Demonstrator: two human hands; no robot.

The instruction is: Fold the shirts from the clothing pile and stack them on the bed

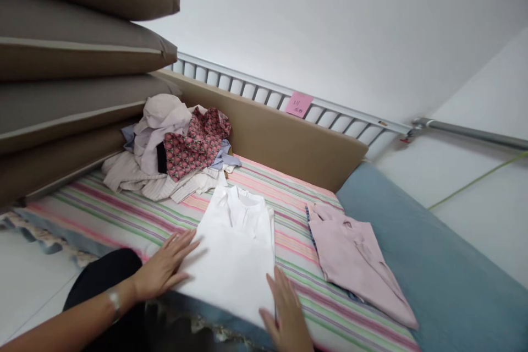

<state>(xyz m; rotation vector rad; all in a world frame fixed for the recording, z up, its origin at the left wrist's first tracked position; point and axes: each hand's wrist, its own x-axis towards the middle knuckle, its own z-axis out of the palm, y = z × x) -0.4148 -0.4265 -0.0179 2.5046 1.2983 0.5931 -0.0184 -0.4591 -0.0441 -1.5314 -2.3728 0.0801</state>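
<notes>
A white shirt [233,256] lies folded into a narrow rectangle on the striped sheet [127,212], its collar pointing away from me. My left hand [167,264] rests at the shirt's left edge, fingers spread and palm down. At the lower right edge of the shirt is my right hand [286,311], its fingers stretched out. Neither hand grips anything. Farther right, a folded pink shirt [357,258] lies on top of other folded cloth, of which only a dark blue edge shows.
Crumpled clothes [144,148], among them a red patterned garment [193,146], are heaped at the back left. Thick brown cushions [82,60] are stacked beside them. A brown board [284,135] and a metal rail [247,85] with a pink note [299,104] border the bed.
</notes>
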